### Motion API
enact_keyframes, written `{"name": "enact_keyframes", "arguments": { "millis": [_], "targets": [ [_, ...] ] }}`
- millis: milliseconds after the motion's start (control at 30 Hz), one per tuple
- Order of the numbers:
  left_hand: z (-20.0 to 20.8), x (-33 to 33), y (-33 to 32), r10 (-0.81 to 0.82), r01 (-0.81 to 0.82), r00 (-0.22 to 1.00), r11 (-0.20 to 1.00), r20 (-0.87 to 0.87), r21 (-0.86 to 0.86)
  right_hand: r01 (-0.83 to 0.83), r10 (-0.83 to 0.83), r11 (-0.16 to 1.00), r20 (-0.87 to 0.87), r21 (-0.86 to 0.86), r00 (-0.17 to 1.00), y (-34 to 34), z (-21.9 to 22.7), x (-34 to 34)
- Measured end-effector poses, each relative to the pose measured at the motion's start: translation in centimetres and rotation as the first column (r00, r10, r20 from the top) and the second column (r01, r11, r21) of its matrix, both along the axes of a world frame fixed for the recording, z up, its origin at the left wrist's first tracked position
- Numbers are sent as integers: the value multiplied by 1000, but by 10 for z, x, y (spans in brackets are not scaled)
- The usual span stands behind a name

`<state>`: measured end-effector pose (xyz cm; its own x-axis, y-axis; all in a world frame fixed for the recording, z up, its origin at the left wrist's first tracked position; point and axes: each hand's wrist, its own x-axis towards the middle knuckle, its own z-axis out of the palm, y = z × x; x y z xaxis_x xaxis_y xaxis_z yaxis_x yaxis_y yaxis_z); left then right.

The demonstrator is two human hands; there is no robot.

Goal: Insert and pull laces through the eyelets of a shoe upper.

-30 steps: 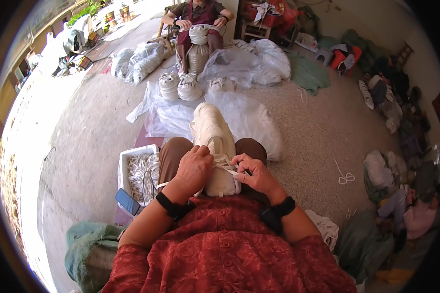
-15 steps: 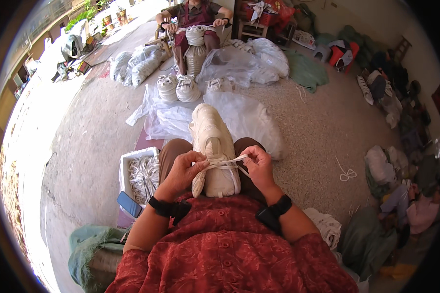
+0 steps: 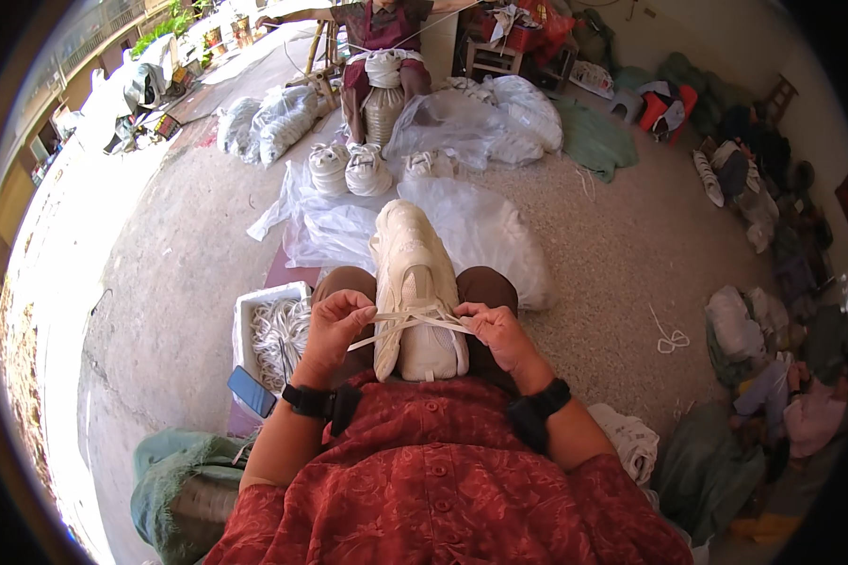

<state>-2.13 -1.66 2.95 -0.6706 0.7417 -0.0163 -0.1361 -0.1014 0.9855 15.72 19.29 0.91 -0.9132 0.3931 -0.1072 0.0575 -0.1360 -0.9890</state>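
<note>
A cream shoe (image 3: pixel 407 250) rests at the centre of the frame between the knees, toe toward the upper edge. The left hand (image 3: pixel 339 328) and right hand (image 3: pixel 501 335) each pinch a white lace (image 3: pixel 450 327) stretched across it. Left of centre, a white box (image 3: pixel 243 330) holds loose laces (image 3: pixel 278 337), a phone (image 3: pixel 252 390) by its near corner.

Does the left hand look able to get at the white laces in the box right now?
Likely yes, once the left hand releases the shoelace it pinches: the open box is just to its left, and the white laces lie mostly uncovered.
</note>
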Motion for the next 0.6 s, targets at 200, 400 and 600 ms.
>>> {"name": "enact_keyframes", "arguments": {
  "millis": [200,400,600],
  "targets": [
    [12,16,3,-47,-112,891,941,-452,-320,7,6,998,-220,56,975,-2,-4,10],
    [17,24,11,-251,-191,729,819,-637,-541,-70,93,990,-192,120,977,-2,-8,15],
    [-2,25,20,-157,-186,691,905,-706,-384,-14,39,933,-63,360,997,-13,9,6]
  ]
}}
